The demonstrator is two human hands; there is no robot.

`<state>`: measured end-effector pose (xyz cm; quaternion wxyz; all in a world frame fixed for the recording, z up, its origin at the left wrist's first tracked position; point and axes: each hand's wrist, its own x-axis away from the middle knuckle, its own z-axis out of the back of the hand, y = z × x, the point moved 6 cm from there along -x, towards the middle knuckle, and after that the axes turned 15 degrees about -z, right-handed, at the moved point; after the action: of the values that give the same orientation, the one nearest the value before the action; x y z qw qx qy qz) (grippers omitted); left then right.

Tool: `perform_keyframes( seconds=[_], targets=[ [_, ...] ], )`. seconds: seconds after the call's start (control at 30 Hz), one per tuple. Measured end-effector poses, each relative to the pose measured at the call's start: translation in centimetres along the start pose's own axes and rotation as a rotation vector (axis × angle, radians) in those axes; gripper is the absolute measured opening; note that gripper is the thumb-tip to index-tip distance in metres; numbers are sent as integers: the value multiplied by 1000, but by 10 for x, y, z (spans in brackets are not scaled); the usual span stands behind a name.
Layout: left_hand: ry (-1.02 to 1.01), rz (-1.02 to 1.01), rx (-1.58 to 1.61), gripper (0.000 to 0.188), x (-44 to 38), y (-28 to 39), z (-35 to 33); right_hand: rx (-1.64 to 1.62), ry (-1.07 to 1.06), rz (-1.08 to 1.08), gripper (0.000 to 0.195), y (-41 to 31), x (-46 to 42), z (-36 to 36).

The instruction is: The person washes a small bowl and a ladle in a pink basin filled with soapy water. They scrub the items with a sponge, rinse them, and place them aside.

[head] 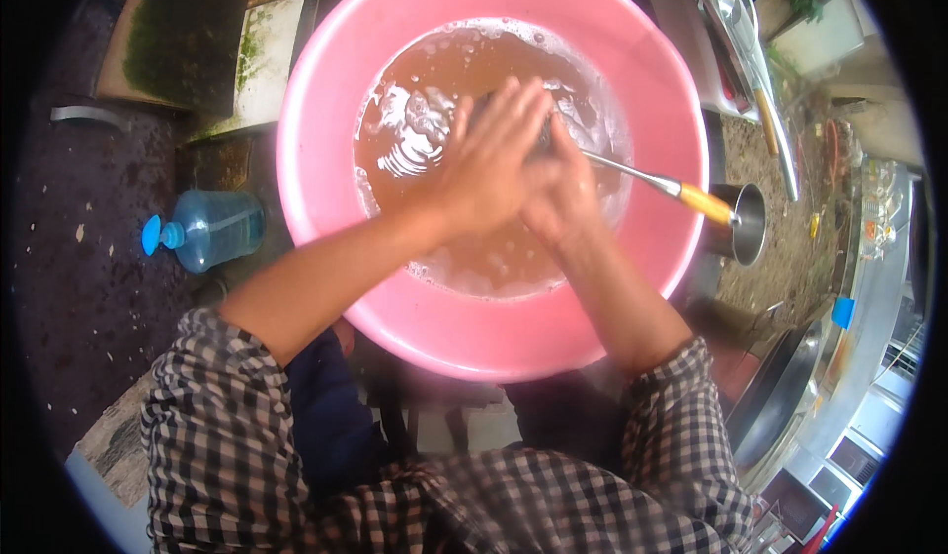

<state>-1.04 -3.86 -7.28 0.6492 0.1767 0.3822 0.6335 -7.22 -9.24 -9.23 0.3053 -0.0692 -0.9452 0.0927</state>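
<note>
A large pink plastic basin (474,350) stands before me, holding brown, sudsy water (474,258). Over the water, my left hand (492,158) lies with extended fingers across the dark head of a long-handled kitchen utensil (629,169). My right hand (563,187) is around that same head from the right side. The utensil's metal shaft and yellow wooden handle slant out over the basin's right rim. Both hands are blurred and hide most of the head, so its exact shape, and whether the left hand holds anything else, cannot be made out.
Left of the basin lies a blue-tinted clear bottle (222,229). A metal cup (748,224) is by the right rim, under the handle's end. Long-handled utensils (766,102) rest across a white container (678,28). A wok-like pan (778,391) is at lower right.
</note>
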Motion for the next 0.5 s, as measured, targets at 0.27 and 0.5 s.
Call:
perform_keyframes(
  seconds=[0.27,0.5],
  targets=[
    [354,-110,240,43,-14,-10,18,79,19,62,39,1,4,-8],
    [485,478,824,24,-16,-30,13,205,19,136,48,4,9,-20]
  ],
)
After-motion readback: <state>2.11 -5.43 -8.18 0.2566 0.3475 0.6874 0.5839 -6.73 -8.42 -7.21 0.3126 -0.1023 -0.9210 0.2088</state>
